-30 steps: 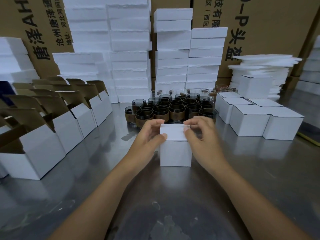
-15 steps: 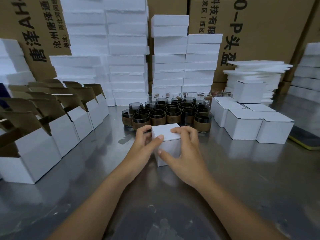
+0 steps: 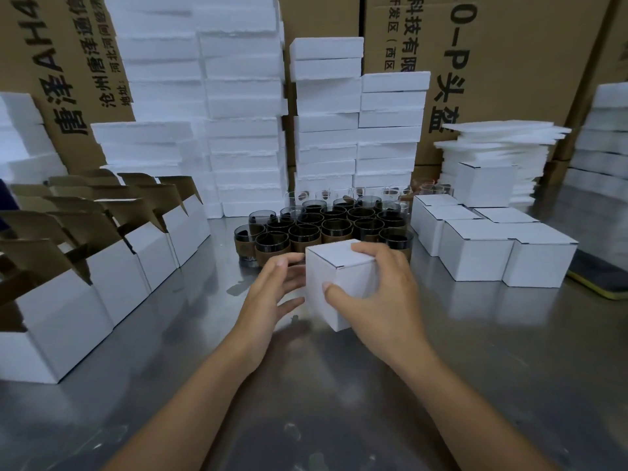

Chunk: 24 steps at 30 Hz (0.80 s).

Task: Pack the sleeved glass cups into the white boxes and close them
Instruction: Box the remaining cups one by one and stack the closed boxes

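Observation:
A closed white box (image 3: 343, 283) is tilted, raised off the steel table in front of me. My right hand (image 3: 377, 294) grips it, fingers over its top and thumb on the near face. My left hand (image 3: 275, 290) is beside the box's left face with relaxed fingers; whether it touches the box I cannot tell. Behind the box stands a cluster of several dark glass cups with brown sleeves (image 3: 326, 229). What the box contains is hidden.
Open white boxes with brown flaps (image 3: 102, 253) line the left side. Closed white boxes (image 3: 482, 246) sit at the right. Foam block stacks (image 3: 244, 107) and cardboard cartons (image 3: 509, 62) fill the back. A dark yellow-edged flat object (image 3: 601, 280) lies at the far right.
The box has been turned and lifted toward the right in my right hand. My left hand has let go of its top and sits alongside it.

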### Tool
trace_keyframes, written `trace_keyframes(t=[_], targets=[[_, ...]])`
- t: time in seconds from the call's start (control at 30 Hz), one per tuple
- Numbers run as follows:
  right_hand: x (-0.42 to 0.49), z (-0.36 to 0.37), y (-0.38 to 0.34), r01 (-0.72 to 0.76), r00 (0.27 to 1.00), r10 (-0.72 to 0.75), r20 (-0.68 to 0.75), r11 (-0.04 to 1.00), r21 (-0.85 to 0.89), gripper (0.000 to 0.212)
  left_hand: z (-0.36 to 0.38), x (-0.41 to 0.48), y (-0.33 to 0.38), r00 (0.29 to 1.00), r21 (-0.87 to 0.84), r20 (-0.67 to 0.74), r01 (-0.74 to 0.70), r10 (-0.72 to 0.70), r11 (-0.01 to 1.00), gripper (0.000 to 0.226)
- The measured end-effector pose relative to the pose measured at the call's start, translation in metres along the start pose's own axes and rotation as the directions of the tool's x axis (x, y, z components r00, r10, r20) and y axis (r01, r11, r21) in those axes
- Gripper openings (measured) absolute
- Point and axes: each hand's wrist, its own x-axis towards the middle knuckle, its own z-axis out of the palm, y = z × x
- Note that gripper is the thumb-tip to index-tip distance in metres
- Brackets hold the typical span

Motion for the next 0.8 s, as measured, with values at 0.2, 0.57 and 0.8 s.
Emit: trace_keyframes(t=[0.2,0.57,0.8], targets=[[0.024,-0.021,-0.011,0.035,0.995,-0.016,-0.102,0.982,0.186,0.052,0.002,0.006,-0.005,0.992,-0.027,-0.115,0.047,-0.05,0.999,0.039],[0.156,-0.064,0.045,0.057,0.99,-0.079,-0.116,0.983,-0.177,0.06,0.002,0.014,-0.019,0.996,0.081,-0.076,0.051,-0.045,0.995,0.013],[0.218,-0.079,0.089,-0.007,0.989,-0.076,-0.126,0.831,-0.556,0.067,0.002,0.022,-0.037,0.992,0.089,-0.102,0.088,-0.079,0.992,0.021]])
